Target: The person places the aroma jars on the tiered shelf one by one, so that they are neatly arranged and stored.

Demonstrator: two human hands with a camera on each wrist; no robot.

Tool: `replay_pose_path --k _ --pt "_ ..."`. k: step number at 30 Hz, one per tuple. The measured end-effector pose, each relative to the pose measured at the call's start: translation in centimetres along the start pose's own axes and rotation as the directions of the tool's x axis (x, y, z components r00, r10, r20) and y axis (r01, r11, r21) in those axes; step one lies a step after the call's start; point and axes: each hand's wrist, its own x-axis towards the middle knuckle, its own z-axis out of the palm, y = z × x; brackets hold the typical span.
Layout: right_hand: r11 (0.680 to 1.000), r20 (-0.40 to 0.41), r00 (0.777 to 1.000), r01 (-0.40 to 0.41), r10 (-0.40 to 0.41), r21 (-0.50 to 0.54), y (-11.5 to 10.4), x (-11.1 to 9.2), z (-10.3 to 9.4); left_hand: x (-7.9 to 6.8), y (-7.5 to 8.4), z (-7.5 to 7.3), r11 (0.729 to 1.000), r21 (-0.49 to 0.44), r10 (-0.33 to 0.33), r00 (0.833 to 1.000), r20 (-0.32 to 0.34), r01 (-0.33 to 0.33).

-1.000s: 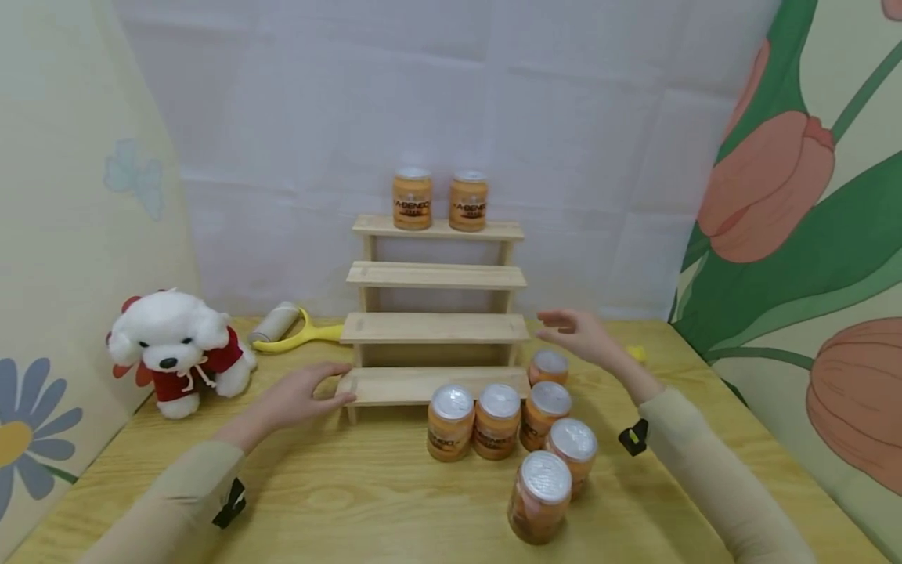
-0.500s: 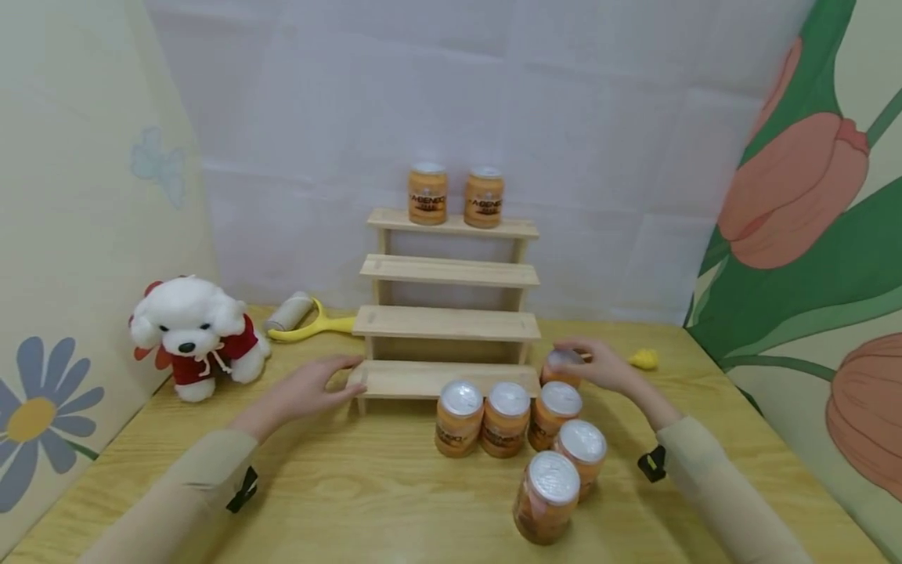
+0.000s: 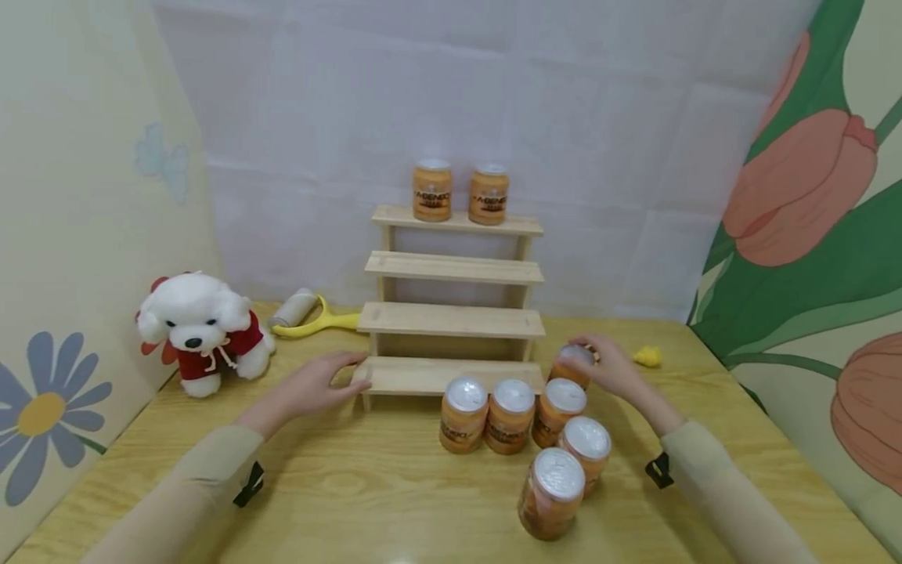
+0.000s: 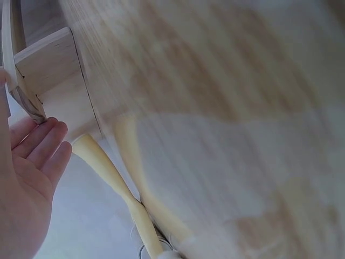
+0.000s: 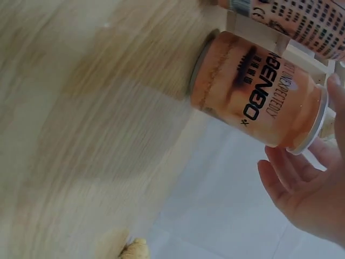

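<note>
A stepped wooden display rack [image 3: 451, 319] stands in the middle, with two orange cans [image 3: 432, 190] on its top step. At the left end of the lowest step, my left hand [image 3: 320, 385] holds the plank between thumb and fingers; the left wrist view shows the fingertips against the plank's end [image 4: 29, 105]. My right hand [image 3: 615, 368] grips an orange can [image 3: 567, 372] near its silver lid, beside the rack's lower right end. In the right wrist view, the fingers are round the lid end of this can [image 5: 259, 91]. Several more cans [image 3: 465, 415] stand upright in front.
A white plush dog [image 3: 200, 329] in red sits at the left. Behind the left hand lies a roller with a yellow handle [image 3: 327, 319]. A small yellow object [image 3: 648, 357] is at the right, and a white cloth [image 3: 599, 157] hangs behind the rack.
My right hand has come down from beside the rack onto the rearmost can on the right. The left hand stays at the lowest step. The whole view has shifted slightly.
</note>
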Motion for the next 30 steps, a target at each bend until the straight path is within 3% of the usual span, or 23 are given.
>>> replay_pose_path --k 3,10,17,24,30 --pt "0.998 0.002 0.998 0.069 -0.069 0.004 0.6 -0.5 0.0 0.1 0.0 0.0 1.0 0.004 0.012 1.0 -0.004 -0.012" --pt "0.99 0.117 0.993 -0.011 -0.005 0.14 1.9 -1.5 -0.5 0.2 -0.1 0.1 1.0 -0.015 0.01 1.0 -0.003 -0.01" --pt "0.987 0.068 0.996 -0.072 0.063 0.143 2.2 -1.5 0.1 0.3 -0.3 0.1 1.0 -0.018 0.011 1.0 0.004 -0.011" --pt "0.946 0.075 0.981 -0.195 0.181 0.26 1.9 -1.3 0.7 0.1 -0.3 0.0 1.0 -0.01 0.0 1.0 0.01 0.0" --pt "0.939 0.05 0.972 -0.236 0.23 0.25 1.6 -1.2 0.3 0.3 -0.3 0.1 1.0 -0.007 -0.003 1.0 0.005 0.003"
